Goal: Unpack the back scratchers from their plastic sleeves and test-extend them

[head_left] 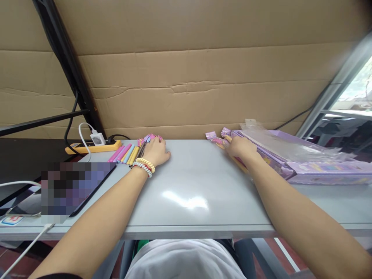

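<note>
The two hands are well apart on the grey table [192,178]. The right hand [242,149] is closed around some thin packets [219,140], just beside the purple box [314,179]. Their shiny ends poke out past the fingers, maybe because it holds them by the middle. A clear plastic sheet [279,144] lies on the box.

The left hand [156,152] lies palm down by some pink curly things [156,137] and dark sticks [141,149]. It may be there to stop them rolling, but I can't tell if its fingers grip anything. Left of it, colored sticks [124,153] lie side by side, perhaps so each color shows. Farther left, a white plug [98,138] sits in the yellow power strip [114,146], and a tablet [100,173] lies nearer the person.
</note>
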Available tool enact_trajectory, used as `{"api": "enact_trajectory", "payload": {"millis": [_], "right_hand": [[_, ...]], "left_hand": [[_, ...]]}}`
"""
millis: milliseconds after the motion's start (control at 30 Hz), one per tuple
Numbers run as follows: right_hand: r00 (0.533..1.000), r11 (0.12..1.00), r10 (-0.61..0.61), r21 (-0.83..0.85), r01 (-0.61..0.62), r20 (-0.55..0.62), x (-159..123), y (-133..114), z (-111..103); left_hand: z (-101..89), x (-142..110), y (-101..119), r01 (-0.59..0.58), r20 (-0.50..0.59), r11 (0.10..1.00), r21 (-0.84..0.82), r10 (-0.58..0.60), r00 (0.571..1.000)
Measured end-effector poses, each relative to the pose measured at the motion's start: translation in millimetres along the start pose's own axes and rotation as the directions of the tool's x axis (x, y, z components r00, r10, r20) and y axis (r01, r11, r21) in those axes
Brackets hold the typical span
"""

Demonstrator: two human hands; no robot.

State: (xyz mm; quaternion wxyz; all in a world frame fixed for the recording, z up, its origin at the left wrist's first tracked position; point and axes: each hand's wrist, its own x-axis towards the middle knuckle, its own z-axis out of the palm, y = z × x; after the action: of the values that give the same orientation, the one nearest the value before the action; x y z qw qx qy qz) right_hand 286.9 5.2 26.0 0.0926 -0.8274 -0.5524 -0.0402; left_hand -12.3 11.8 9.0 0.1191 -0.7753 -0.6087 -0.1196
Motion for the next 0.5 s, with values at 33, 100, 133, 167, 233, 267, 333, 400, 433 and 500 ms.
{"api": "enact_trajectory", "payload": {"millis": [33, 100, 133, 167, 233, 267, 333, 400, 433, 500], "right_hand": [[1.0, 1.0, 0.004, -0.004, -0.004, 0.017, 1.0, 0.7, 1.4], [0.999, 1.0, 0.005, -0.006, -0.005, 0.037, 2.5, 0.8, 3.8], [0.999, 1.0, 0.003, -0.005, -0.003, 0.039, 3.1, 0.6, 4.9], [0.999, 1.0, 0.004, -0.004, -0.004, 0.041, 3.6, 0.3, 6.0], [0.999, 1.0, 0.004, -0.008, -0.003, 0.043, 4.4, -0.2, 8.2], [0.999, 1.0, -0.002, -0.014, 0.002, 0.044, 4.8, -0.3, 9.2], [0.999, 0.999, -0.028, -0.03, 0.03, 0.043, 4.9, -0.7, 10.0], [0.997, 0.997, -0.063, -0.045, 0.064, 0.035, 3.5, -2.3, 7.8], [0.997, 0.996, -0.074, -0.052, 0.075, 0.032, 1.7, -3.9, 5.2], [0.994, 0.993, -0.104, -0.059, 0.105, 0.018, -4.8, -9.7, -2.7]], "left_hand": [[-0.1, -0.4, 1.1, -0.01, 0.007, 1.0, -0.006, 0.01, 1.0], [-0.2, -1.0, 2.6, -0.027, 0.024, 0.999, -0.018, 0.028, 0.999], [-0.1, -1.2, 3.0, -0.037, 0.033, 0.999, -0.025, 0.037, 0.999], [0.1, -1.2, 3.2, -0.046, 0.044, 0.998, -0.033, 0.048, 0.998], [0.8, -1.1, 3.2, -0.068, 0.058, 0.996, -0.054, 0.071, 0.996], [1.3, -0.9, 3.1, -0.079, 0.063, 0.995, -0.066, 0.083, 0.995], [2.3, -0.4, 2.9, -0.097, 0.068, 0.992, -0.086, 0.102, 0.992], [3.2, 0.0, 2.8, -0.104, 0.062, 0.99, -0.098, 0.111, 0.992], [3.4, 0.1, 2.8, -0.106, 0.055, 0.989, -0.102, 0.112, 0.992], [3.3, 0.0, 3.3, -0.104, 0.033, 0.988, -0.113, 0.108, 0.994]]}}
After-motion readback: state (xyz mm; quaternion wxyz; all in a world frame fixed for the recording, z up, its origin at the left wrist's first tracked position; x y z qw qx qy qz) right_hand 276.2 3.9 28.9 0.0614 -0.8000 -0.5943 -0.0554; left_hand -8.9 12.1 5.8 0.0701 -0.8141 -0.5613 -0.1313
